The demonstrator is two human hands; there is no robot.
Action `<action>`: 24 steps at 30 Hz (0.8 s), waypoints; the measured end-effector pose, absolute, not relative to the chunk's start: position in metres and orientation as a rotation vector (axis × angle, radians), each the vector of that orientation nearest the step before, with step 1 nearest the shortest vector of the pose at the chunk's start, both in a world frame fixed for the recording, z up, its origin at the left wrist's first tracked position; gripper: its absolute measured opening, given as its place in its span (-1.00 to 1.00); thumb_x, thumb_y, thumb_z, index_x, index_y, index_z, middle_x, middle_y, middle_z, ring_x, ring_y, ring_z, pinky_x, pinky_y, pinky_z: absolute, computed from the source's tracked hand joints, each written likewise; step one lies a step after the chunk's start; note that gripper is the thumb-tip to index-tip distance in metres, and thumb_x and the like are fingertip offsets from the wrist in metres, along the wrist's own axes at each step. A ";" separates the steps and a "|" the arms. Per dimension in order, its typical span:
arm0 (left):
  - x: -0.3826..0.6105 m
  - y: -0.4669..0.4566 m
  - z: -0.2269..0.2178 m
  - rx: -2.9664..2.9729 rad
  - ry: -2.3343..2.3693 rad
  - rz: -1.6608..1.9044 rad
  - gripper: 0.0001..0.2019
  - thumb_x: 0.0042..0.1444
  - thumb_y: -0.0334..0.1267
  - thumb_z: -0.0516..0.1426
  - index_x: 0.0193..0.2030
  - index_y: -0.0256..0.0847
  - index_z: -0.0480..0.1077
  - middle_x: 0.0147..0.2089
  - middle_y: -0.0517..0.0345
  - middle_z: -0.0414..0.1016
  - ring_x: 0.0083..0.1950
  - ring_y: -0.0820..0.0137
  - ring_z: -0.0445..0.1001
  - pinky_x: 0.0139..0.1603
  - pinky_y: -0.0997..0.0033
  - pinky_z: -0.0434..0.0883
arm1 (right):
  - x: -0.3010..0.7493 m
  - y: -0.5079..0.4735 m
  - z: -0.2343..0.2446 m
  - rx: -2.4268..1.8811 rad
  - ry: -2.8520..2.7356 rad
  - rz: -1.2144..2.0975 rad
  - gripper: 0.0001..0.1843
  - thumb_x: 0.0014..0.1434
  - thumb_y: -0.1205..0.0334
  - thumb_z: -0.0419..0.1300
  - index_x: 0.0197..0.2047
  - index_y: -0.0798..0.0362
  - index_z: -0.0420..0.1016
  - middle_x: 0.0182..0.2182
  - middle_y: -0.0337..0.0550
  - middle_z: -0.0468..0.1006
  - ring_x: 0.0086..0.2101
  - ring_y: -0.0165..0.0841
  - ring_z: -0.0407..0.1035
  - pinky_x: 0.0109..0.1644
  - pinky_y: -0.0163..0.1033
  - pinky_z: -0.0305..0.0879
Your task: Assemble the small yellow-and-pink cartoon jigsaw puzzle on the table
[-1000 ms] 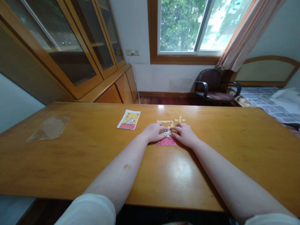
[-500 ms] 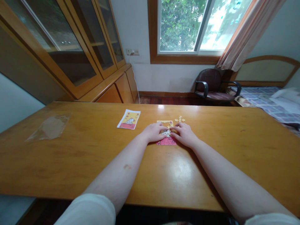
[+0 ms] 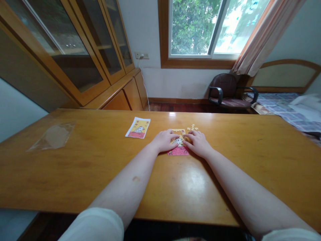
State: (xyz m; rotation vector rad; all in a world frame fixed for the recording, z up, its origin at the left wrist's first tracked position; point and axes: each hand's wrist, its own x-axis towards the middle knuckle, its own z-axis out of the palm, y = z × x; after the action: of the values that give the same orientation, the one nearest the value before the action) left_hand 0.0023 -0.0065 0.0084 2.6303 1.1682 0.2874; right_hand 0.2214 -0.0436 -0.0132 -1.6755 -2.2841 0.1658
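Steadying the jigsaw puzzle [image 3: 178, 152] from both sides looks like the sound way to work here. It lies flat on the worktop [image 3: 100, 177], just right of and below the frame's centre, with a gap in its upper part. The left hand [image 3: 164, 141] covers its left edge and the right hand [image 3: 197, 144] its right; both are loosely curled, thumbs and forefingers parted and pointing inward. Whether either pinches a piece is too small to tell.

The left fingers would do best to hold the joined part lightly while the right ones turn and seat a piece, pressing straight down; sideways force could spring the joints. The loose pieces [image 3: 193, 128], just beyond the right hand, are best kept clear of the wrist. For matching colours, the picture card [image 3: 138, 128] left of centre makes a handy guide.
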 end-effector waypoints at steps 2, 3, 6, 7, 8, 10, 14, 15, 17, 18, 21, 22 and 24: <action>0.002 -0.006 0.009 2.632 1.152 0.279 -0.56 0.11 0.04 0.13 0.13 0.08 0.45 -0.09 0.08 0.39 -0.09 0.26 0.46 -0.01 0.28 0.38 | 0.221 -0.044 -0.012 -1.686 -2.285 0.151 -0.54 0.25 -0.12 0.08 0.07 -0.07 0.50 -0.02 -0.02 0.44 -0.01 -0.13 0.25 0.12 -0.02 0.10; 0.002 -0.006 0.009 2.634 1.140 0.273 -0.56 0.11 0.04 0.13 0.13 0.08 0.45 -0.08 0.08 0.39 -0.09 0.26 0.45 -0.01 0.28 0.38 | 0.220 -0.045 -0.011 -1.696 -2.283 0.144 -0.55 0.24 -0.12 0.09 0.07 -0.08 0.51 -0.01 -0.02 0.44 -0.01 -0.12 0.25 0.12 -0.01 0.10; 0.002 -0.007 0.010 2.638 1.108 0.261 -0.55 0.11 0.05 0.13 0.13 0.07 0.45 -0.05 0.06 0.38 -0.08 0.25 0.45 0.01 0.26 0.37 | 0.219 -0.046 -0.009 -1.726 -2.282 0.130 -0.55 0.24 -0.12 0.09 0.07 -0.08 0.51 0.00 -0.03 0.44 0.00 -0.11 0.24 0.11 0.01 0.09; 0.002 -0.007 0.010 2.638 1.102 0.259 -0.55 0.12 0.05 0.12 0.13 0.06 0.45 -0.05 0.05 0.38 -0.08 0.25 0.45 0.02 0.25 0.36 | 0.219 -0.046 -0.009 -1.731 -2.283 0.131 -0.54 0.24 -0.12 0.08 0.07 -0.07 0.51 0.00 -0.03 0.44 0.00 -0.10 0.24 0.11 0.01 0.09; 0.002 -0.007 0.010 2.637 1.098 0.257 -0.56 0.12 0.05 0.12 0.13 0.06 0.45 -0.04 0.05 0.37 -0.07 0.25 0.44 0.02 0.25 0.36 | 0.219 -0.046 -0.009 -1.731 -2.288 0.134 -0.54 0.25 -0.12 0.08 0.08 -0.07 0.51 0.00 -0.03 0.44 0.00 -0.10 0.24 0.11 0.01 0.09; 0.003 -0.007 0.010 2.634 1.098 0.250 -0.56 0.11 0.04 0.13 0.13 0.06 0.45 -0.04 0.04 0.37 -0.07 0.24 0.44 0.02 0.24 0.36 | 0.220 -0.046 -0.009 -1.723 -2.295 0.138 -0.53 0.25 -0.12 0.08 0.09 -0.07 0.50 0.01 -0.03 0.44 0.00 -0.11 0.24 0.11 0.00 0.09; 0.003 -0.007 0.010 2.625 1.102 0.243 -0.56 0.10 0.04 0.14 0.13 0.08 0.45 -0.03 0.04 0.37 -0.07 0.24 0.44 0.02 0.24 0.36 | 0.221 -0.044 -0.013 -1.705 -2.298 0.138 -0.53 0.25 -0.13 0.07 0.09 -0.09 0.50 0.01 -0.03 0.44 0.01 -0.12 0.23 0.12 0.00 0.08; 0.003 -0.007 0.010 2.623 1.103 0.244 -0.56 0.10 0.04 0.14 0.13 0.08 0.45 -0.03 0.05 0.37 -0.07 0.24 0.44 0.03 0.24 0.36 | 0.222 -0.044 -0.013 -1.702 -2.298 0.139 -0.53 0.25 -0.14 0.07 0.09 -0.09 0.50 0.01 -0.03 0.44 0.01 -0.12 0.23 0.13 0.00 0.08; 0.002 -0.007 0.010 2.621 1.104 0.246 -0.56 0.10 0.04 0.14 0.13 0.09 0.45 -0.03 0.06 0.37 -0.07 0.25 0.44 0.03 0.25 0.36 | 0.222 -0.043 -0.014 -1.697 -2.302 0.142 -0.52 0.25 -0.14 0.07 0.09 -0.09 0.50 0.01 -0.03 0.44 0.01 -0.12 0.23 0.13 0.00 0.08; 0.002 -0.007 0.010 2.621 1.105 0.245 -0.56 0.10 0.04 0.14 0.13 0.09 0.45 -0.03 0.06 0.37 -0.07 0.25 0.44 0.03 0.25 0.36 | 0.222 -0.043 -0.014 -1.696 -2.303 0.142 -0.52 0.24 -0.14 0.07 0.09 -0.09 0.50 0.01 -0.03 0.44 0.01 -0.12 0.23 0.13 0.00 0.09; 0.002 -0.007 0.011 2.616 1.106 0.237 -0.55 0.10 0.04 0.14 0.13 0.08 0.45 -0.04 0.06 0.37 -0.07 0.25 0.45 0.04 0.26 0.36 | 0.222 -0.044 -0.013 -1.697 -2.304 0.139 -0.52 0.24 -0.15 0.08 0.09 -0.10 0.50 0.01 -0.03 0.44 0.01 -0.12 0.23 0.13 0.01 0.09; 0.002 -0.007 0.011 2.612 1.106 0.235 -0.55 0.10 0.04 0.14 0.14 0.08 0.44 -0.04 0.06 0.38 -0.06 0.24 0.45 0.04 0.26 0.36 | 0.222 -0.044 -0.013 -1.699 -2.304 0.140 -0.52 0.24 -0.15 0.08 0.09 -0.10 0.50 0.01 -0.03 0.44 0.01 -0.12 0.23 0.13 0.01 0.09; 0.002 -0.007 0.011 2.606 1.105 0.231 -0.55 0.10 0.05 0.13 0.14 0.07 0.44 -0.04 0.06 0.38 -0.06 0.24 0.45 0.04 0.26 0.36 | 0.221 -0.044 -0.012 -1.701 -2.306 0.145 -0.52 0.24 -0.15 0.07 0.09 -0.11 0.50 0.01 -0.03 0.45 0.01 -0.12 0.24 0.12 0.00 0.10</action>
State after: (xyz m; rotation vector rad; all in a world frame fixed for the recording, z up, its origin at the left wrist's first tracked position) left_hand 0.0020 -0.0070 0.0111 2.6059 1.1051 0.2313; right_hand 0.2211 -0.0440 -0.0120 -1.7010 -2.3064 0.1445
